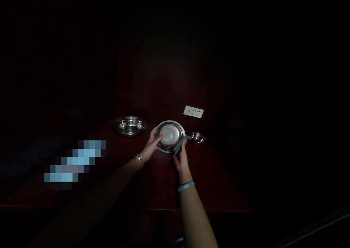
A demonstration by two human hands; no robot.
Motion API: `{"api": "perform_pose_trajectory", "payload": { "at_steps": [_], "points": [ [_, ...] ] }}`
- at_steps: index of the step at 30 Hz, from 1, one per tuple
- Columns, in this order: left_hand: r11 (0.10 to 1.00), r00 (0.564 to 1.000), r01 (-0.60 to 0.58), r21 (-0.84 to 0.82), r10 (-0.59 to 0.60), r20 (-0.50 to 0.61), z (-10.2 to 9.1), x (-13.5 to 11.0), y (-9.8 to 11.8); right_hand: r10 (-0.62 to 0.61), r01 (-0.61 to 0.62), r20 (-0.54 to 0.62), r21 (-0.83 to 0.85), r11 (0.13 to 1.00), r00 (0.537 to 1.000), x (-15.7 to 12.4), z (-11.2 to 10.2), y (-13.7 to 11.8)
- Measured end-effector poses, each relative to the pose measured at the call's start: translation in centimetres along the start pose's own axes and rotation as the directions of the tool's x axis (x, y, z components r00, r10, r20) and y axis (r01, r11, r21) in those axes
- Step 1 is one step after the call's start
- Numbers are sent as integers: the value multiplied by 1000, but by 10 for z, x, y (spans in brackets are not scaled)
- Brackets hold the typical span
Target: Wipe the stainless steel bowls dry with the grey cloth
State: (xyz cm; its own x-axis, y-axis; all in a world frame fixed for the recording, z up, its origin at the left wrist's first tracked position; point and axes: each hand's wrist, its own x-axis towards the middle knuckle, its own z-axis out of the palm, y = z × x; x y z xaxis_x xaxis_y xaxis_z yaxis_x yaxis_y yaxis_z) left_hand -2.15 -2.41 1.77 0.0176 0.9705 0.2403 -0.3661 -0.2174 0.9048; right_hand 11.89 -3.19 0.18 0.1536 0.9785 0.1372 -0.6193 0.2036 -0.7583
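A round, shiny steel plate [168, 134] with a raised rim is held tilted toward me above the dark red table [153, 193]. My left hand [151, 146] grips its left edge, thumb over the inner face. Closed around a grey-green cloth [180, 144], my right hand [182, 159] presses it to the plate's lower right rim. The fingers behind the plate and cloth are partly hidden. A bracelet [139, 161] circles my left wrist and a blue band [186, 186] my right.
Stacked steel dishes [130, 132] stand at the left on the table. A small steel bowl [199, 138] sits right of the plate. Behind, a white socket panel [193, 111] shows. A blurred-out bright patch [82, 160] lies left. Surroundings are very dark.
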Motion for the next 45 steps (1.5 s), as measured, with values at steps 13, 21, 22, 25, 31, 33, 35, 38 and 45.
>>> {"api": "perform_pose_trajectory", "payload": {
  "at_steps": [13, 21, 22, 25, 31, 33, 35, 38, 45],
  "points": [
    [992, 991, -125, 18, 124, 47, 1, 2, 15, 10, -10, 20, -16, 1000, 1000, 1, -5, -4],
    [989, 982, -137, 47, 130, 136, 0, 4, 19, 11, -10, 21, -45, 999, 1000, 3, -11, -7],
    [990, 982, -134, 47, 126, 143, 0, 4, 19, 5, -4, 13, -48, 999, 1000, 4, -12, -7],
    [990, 985, -124, 62, 115, 132, 0, 5, 19, 2, -2, 6, -51, 999, 1000, 4, -12, -6],
    [997, 1000, 5, 75, -6, 17, -2, 5, 16, -12, 12, -8, -32, 999, 1000, 6, -12, -2],
    [996, 997, 71, 51, -72, 8, -2, 3, 14, -32, 32, -31, -12, 999, 999, 7, -13, -2],
    [993, 993, 113, 28, -114, 41, -1, 1, 12, -52, 52, -41, -11, 999, 998, 8, -14, -3],
    [990, 984, 137, 24, -138, 115, 1, -3, 9, -73, 72, -35, -31, 997, 997, 8, -14, -5],
    [990, 988, 132, -58, -127, 91, 2, -4, 11, -41, 41, 33, -12, 999, 999, 1, -6, -1]
  ]
}}
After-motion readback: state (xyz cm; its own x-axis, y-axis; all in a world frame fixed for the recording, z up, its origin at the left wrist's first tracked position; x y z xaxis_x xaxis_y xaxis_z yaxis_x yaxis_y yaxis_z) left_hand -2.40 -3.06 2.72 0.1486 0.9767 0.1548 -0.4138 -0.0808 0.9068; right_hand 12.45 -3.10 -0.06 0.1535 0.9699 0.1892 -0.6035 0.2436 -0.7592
